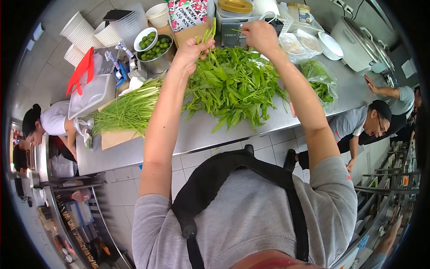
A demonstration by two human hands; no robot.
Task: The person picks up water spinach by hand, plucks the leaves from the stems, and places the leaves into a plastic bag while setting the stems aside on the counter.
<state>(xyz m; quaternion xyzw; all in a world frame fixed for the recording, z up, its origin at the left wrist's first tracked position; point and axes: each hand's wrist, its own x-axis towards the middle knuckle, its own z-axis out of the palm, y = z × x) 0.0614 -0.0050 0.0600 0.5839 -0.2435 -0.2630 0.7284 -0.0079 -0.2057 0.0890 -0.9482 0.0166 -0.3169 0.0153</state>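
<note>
A large heap of leafy greens (237, 85), like water spinach, lies on the steel table in front of me. My left hand (195, 54) is closed around a few green stems (212, 32) at the heap's far left edge; their tips stick up past the fingers. Above the heap's far right side, my right hand (261, 36) has its fingers pinched together. A short bit of green stem (244, 30) shows at those fingertips. To the left of my left forearm lies a bunch of long thin green stalks (130, 105) on brown cardboard (117, 140).
Green limes fill a steel pot (157, 62) and a white bowl (145, 39). A logbook (188, 18), stacked paper cups (80, 31) and a plastic container (92, 96) stand farther back. Bagged greens (319, 83) lie right. Co-workers (358, 121) are at the right and left (53, 119).
</note>
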